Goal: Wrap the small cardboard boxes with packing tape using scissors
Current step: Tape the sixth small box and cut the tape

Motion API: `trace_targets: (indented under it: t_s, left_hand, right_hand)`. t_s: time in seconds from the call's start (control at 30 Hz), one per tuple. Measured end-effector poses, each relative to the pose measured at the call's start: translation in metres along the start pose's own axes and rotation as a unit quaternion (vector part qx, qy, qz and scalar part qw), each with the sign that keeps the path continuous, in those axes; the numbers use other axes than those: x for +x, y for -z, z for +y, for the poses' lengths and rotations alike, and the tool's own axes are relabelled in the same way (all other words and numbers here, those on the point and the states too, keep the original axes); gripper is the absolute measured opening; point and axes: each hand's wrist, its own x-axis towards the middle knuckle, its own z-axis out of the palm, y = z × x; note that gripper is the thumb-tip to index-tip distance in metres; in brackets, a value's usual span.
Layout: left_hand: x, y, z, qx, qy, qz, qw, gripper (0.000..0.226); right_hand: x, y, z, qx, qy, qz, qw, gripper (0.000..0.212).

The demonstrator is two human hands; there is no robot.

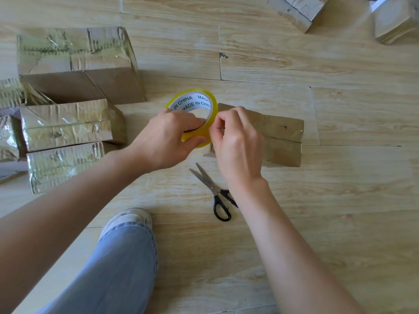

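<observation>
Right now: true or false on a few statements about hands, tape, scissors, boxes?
1. The left hand grips the tape. True.
2. The scissors lie on the floor, blades apart. True.
3. The right hand holds the scissors. False: it pinches at the tape's rim; the scissors lie untouched.
4. The box by the right hand sits on the stack. False: it lies alone on the floor; the stack of taped boxes is off to the left.
</observation>
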Motion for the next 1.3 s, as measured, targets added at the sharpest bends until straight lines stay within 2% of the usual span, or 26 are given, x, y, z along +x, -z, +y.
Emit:
trace_targets:
  t_s: [0.17,0.3,0.4,0.47,0.7,0.8,0.9,0.97,1.03,1.1,1.17,1.23,1.3]
  left_hand:
    - [0.002,0.0,0.0,-0.01,0.026,0.004,1.0,0.015]
    - [0.004,-0.002,0.001,-0.026,0.041,0.011,0.999,0.022]
    - [0.005,-0.001,0.0,-0.031,0.039,0.006,0.999,0.027]
    - [0.005,-0.001,0.001,-0.035,0.039,0.002,0.999,0.025]
    - [0.005,-0.001,0.0,-0.032,0.027,-0.01,0.999,0.018]
    - [0.007,0.001,-0.007,-0.023,0.057,-0.004,0.998,0.027]
    - [0.01,0.009,-0.018,-0.009,0.098,-0.017,0.995,0.03]
    - [0.01,0.015,-0.02,-0.018,0.096,-0.04,0.994,0.026]
    - [0.011,0.018,-0.017,-0.053,0.102,-0.048,0.992,0.027]
    - [0.01,0.018,-0.013,-0.141,0.125,-0.071,0.98,0.03]
    - [0.007,0.019,-0.01,-0.216,0.151,-0.126,0.956,0.035]
    - [0.005,0.021,-0.011,-0.193,0.141,-0.14,0.961,0.039]
    - [0.009,0.027,-0.017,-0.097,0.131,-0.103,0.981,0.047]
  right_hand:
    - [0.001,-0.001,0.005,0.03,-0.001,-0.003,1.0,0.01]
    - [-0.001,-0.003,0.012,0.112,-0.039,-0.017,0.993,0.001]
    - [-0.002,-0.001,0.012,0.183,-0.106,-0.032,0.977,0.026]
    - [-0.002,-0.001,0.011,0.169,-0.09,-0.031,0.981,0.029]
    - [-0.009,-0.004,0.01,0.08,-0.013,0.009,0.997,0.007]
    - [-0.011,-0.006,0.009,0.087,-0.022,-0.012,0.996,0.008]
    - [-0.012,-0.006,0.007,0.191,-0.107,-0.082,0.972,0.002]
    - [-0.007,-0.004,0.006,0.3,-0.202,-0.127,0.924,0.001]
    - [-0.001,-0.002,0.006,0.365,-0.268,-0.137,0.881,0.006]
    - [0.005,0.0,0.008,0.368,-0.271,-0.125,0.881,0.009]
    - [0.009,0.003,0.014,0.363,-0.268,-0.11,0.886,0.011]
    - [0.013,0.007,0.022,0.363,-0.274,-0.105,0.885,0.017]
    - [0.014,0.012,0.026,0.376,-0.278,-0.116,0.876,0.021]
